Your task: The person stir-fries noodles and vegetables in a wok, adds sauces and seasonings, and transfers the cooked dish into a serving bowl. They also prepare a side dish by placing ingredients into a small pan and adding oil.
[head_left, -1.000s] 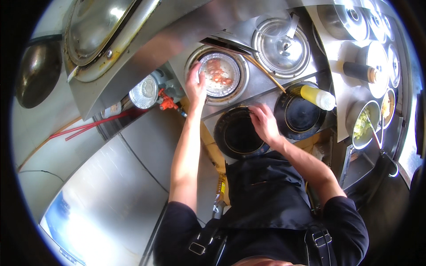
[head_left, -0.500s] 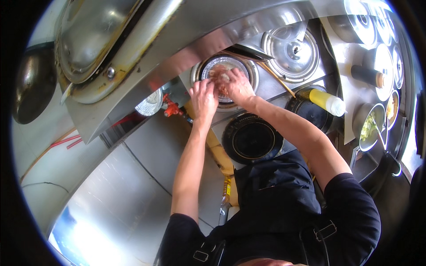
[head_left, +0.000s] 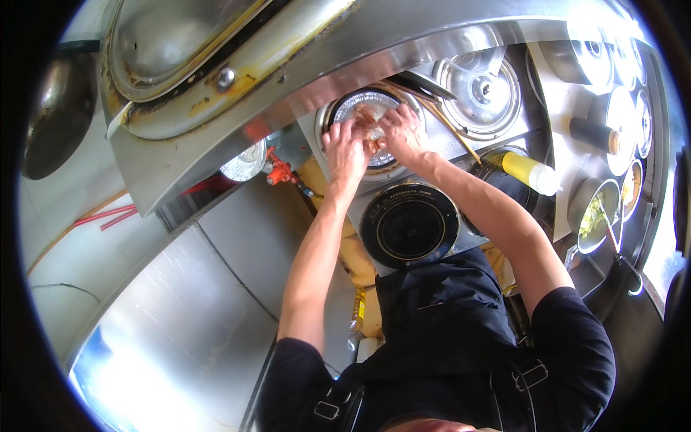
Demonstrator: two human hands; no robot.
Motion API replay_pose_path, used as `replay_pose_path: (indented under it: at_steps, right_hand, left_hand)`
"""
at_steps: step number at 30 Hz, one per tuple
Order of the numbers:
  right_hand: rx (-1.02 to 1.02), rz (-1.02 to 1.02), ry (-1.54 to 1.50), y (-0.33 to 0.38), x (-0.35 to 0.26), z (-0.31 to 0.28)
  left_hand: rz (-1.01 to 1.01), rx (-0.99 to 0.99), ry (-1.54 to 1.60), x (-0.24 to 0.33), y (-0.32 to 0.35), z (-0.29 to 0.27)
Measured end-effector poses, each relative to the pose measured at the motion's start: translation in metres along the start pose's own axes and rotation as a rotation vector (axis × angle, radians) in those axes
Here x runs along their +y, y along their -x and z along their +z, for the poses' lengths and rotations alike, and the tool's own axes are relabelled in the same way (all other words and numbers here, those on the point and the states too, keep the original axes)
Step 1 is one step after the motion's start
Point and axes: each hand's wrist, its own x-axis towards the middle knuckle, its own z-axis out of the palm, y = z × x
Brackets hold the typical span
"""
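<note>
A round foil dish [head_left: 345, 108] sits in a metal-rimmed round holder at the far middle. Reddish meat [head_left: 370, 115], seemingly raw, lies in it, with a pale, glossy patch in its midst. My left hand [head_left: 347, 150] reaches in from the dish's near left, fingers curled onto the meat. Across from it my right hand [head_left: 404, 134] is bent over the meat's right side, fingertips closed on it. Both sets of fingertips partly hide the meat. Nearer me is a black round plate [head_left: 410, 225], apart from both hands.
Wooden sticks [head_left: 452, 131] lean right of the dish, by a domed metal lid [head_left: 481, 90]. A yellow squeeze bottle [head_left: 529, 173] lies on a second black plate. Bowls, one holding chopped greens [head_left: 593, 216], line the right. A steel hood edge [head_left: 288, 108] overhangs the left, above a red valve [head_left: 278, 171].
My fingers have shifted on the meat, and more of the foil dish's far left shows. The meat looks more gathered between my hands. The whole view has moved slightly.
</note>
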Motion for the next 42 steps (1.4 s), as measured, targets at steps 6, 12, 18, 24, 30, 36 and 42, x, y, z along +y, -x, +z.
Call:
replay_pose_path:
  at_steps: [6, 12, 18, 24, 30, 36, 42]
  right_hand:
    - [-0.075, -0.008, 0.1, 0.019, -0.006, 0.02]
    - [-0.019, 0.044, 0.014, 0.018, -0.008, 0.011]
    - [0.027, 0.109, -0.086, -0.004, -0.009, 0.014]
    - [-0.202, 0.133, -0.07, -0.008, -0.005, 0.025]
    - [0.091, 0.144, -0.053, 0.01, -0.001, 0.01]
    - [-0.018, 0.014, -0.002, -0.003, -0.009, 0.016]
    - [-0.057, -0.15, 0.013, -0.013, -0.003, 0.022]
  left_hand:
    - [0.024, -0.071, 0.073, -0.002, 0.014, 0.008]
    - [-0.085, -0.106, 0.208, -0.003, 0.022, 0.01]
    - [-0.251, 0.1, 0.351, -0.004, 0.02, -0.009]
    - [-0.462, -0.118, 0.457, -0.003, 0.022, -0.018]
    - [-0.229, -0.08, 0.294, -0.002, 0.009, -0.002]
    - [-0.079, -0.085, 0.175, -0.009, -0.015, 0.005]
    - [-0.015, -0.106, 0.035, -0.019, -0.011, 0.008]
